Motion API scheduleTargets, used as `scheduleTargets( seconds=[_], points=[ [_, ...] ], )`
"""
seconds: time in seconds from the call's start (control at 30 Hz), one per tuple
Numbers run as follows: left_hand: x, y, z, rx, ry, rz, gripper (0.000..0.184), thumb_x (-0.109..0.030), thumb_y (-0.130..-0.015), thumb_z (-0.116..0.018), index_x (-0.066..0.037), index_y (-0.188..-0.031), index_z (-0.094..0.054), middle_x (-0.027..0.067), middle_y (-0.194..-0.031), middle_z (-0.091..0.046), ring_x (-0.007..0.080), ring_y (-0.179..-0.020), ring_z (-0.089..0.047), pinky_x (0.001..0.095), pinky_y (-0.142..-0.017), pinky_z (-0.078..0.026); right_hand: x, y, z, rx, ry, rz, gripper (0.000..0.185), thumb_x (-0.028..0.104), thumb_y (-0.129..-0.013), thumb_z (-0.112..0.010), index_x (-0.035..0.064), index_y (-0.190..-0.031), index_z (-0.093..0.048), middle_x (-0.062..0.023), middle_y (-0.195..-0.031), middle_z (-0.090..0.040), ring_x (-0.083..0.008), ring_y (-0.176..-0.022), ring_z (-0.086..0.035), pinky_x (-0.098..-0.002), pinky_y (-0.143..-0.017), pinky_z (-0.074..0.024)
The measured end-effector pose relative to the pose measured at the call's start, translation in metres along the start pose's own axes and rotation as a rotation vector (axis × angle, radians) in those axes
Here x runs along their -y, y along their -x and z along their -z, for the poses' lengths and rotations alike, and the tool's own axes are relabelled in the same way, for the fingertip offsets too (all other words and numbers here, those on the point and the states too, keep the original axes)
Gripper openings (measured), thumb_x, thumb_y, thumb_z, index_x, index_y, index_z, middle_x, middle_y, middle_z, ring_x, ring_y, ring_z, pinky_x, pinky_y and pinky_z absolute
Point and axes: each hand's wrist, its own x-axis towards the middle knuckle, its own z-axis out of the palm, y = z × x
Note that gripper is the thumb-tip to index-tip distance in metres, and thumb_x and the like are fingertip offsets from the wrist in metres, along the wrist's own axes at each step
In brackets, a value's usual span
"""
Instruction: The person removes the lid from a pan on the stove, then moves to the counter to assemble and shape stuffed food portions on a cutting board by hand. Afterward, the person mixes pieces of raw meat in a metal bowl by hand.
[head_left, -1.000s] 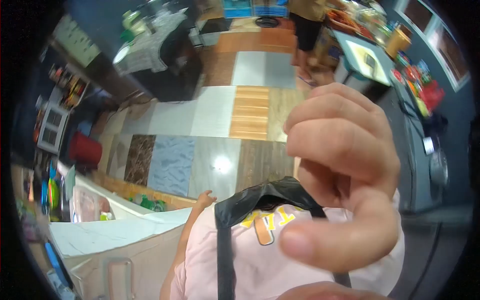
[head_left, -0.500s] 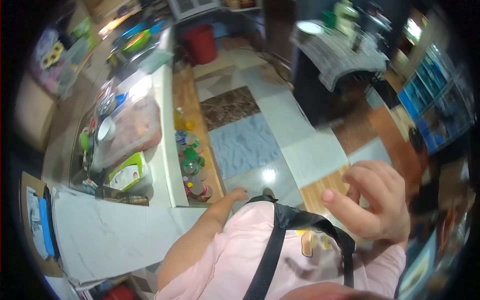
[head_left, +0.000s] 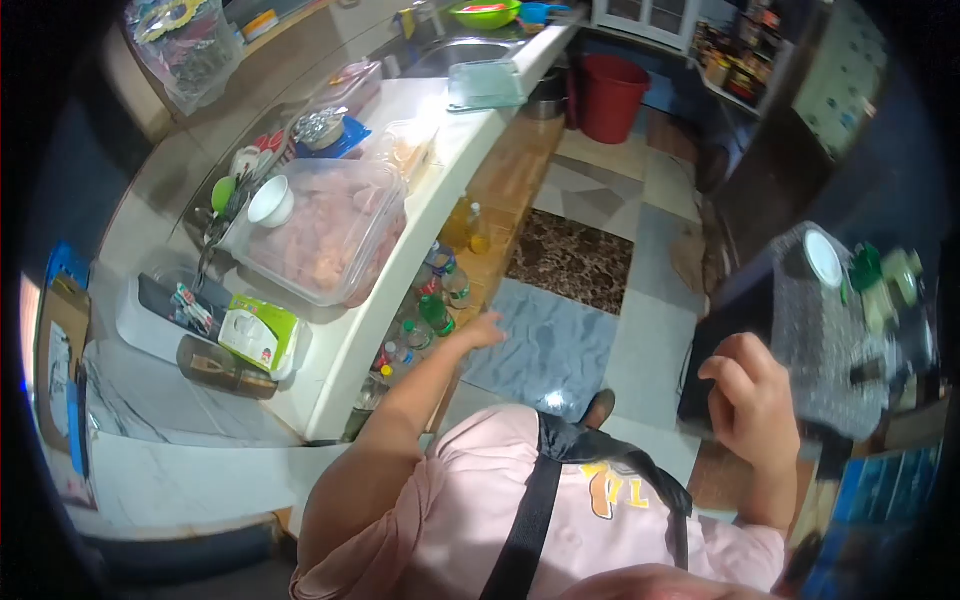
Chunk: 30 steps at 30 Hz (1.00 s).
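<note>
At left, a white counter [head_left: 425,230] is carrying a clear tub [head_left: 320,275] of pink pieces, a white bowl [head_left: 270,203] sitting at its corner, and a green-and-white pack [head_left: 258,333] whose print is too small to read. Bottles [head_left: 437,315], clear and green, some with coloured caps, are standing below the counter, near the left hand [head_left: 484,331]. That hand is hanging with fingers loosely extended, visibly gripping nothing. Mismatched tiles [head_left: 545,340] are covering the floor toward a red bin [head_left: 607,100]. A black strap [head_left: 525,530] is partly hiding yellow lettering on a pink shirt [head_left: 620,545]. The right hand [head_left: 752,400] is hovering half curled, nothing showing in it, beside a grey-covered table [head_left: 812,350].
</note>
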Motion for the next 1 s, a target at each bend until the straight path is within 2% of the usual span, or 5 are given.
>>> scheduleTargets(
  seconds=[0.27,0.53,0.6,0.67,1.0],
  points=[
    [-0.100,-0.050,0.118,-0.567,0.268,0.068,0.055,-0.017,-0.072,-0.066,-0.004,-0.120,-0.043,0.0091,-0.085,-0.061,0.0159,-0.079,-0.059,0.0291,-0.071,-0.046,-0.198,-0.071,-0.033,0.155,-0.131,0.125,0.021,-0.006,-0.056,-0.054,0.0035,-0.075,-0.050,-0.0106,-0.075,-0.045,-0.0283,-0.068,-0.051,-0.0357,-0.055,-0.0439],
    [-0.145,-0.078,0.281,-1.208,-0.102,0.155,0.064,-0.030,-0.068,-0.068,-0.001,-0.119,-0.043,0.0207,-0.108,-0.053,0.0306,-0.098,-0.053,0.0358,-0.083,-0.042,-0.342,-0.191,-0.117,0.366,-0.430,0.142,0.018,-0.004,-0.065,-0.053,0.0016,-0.081,-0.052,-0.0147,-0.078,-0.046,-0.0337,-0.070,-0.050,-0.0388,-0.061,-0.0426],
    [-0.115,-0.075,0.339,-1.442,-0.293,0.164,0.069,-0.036,-0.066,-0.068,0.002,-0.117,-0.043,0.0234,-0.110,-0.050,0.0333,-0.106,-0.047,0.0369,-0.088,-0.039,-0.363,-0.226,-0.155,0.405,-0.527,0.218,0.016,-0.006,-0.068,-0.050,0.0010,-0.082,-0.053,-0.0102,-0.077,-0.044,-0.0203,-0.062,-0.051,-0.0276,-0.053,-0.0416],
    [-0.127,-0.064,0.376,-1.610,-0.270,0.503,0.079,-0.043,-0.062,-0.069,0.000,-0.122,-0.038,0.0238,-0.113,-0.049,0.0355,-0.109,-0.043,0.0398,-0.089,-0.038,-0.373,-0.265,-0.188,0.486,-0.599,0.242,0.018,-0.006,-0.069,-0.051,0.0013,-0.085,-0.054,-0.0102,-0.077,-0.046,-0.0209,-0.064,-0.052,-0.0276,-0.054,-0.0425],
    [0.017,-0.064,0.488,-1.370,-0.134,0.993,0.123,-0.053,-0.036,-0.079,-0.002,-0.130,-0.019,0.0303,-0.118,-0.042,0.0336,-0.111,-0.044,0.0407,-0.093,-0.036,-0.432,-0.491,-0.372,0.569,-0.807,0.086,0.032,0.002,-0.071,-0.055,0.0026,-0.103,-0.049,-0.0052,-0.074,-0.055,-0.0136,-0.065,-0.054,-0.0252,-0.061,-0.0447]
  ],
)
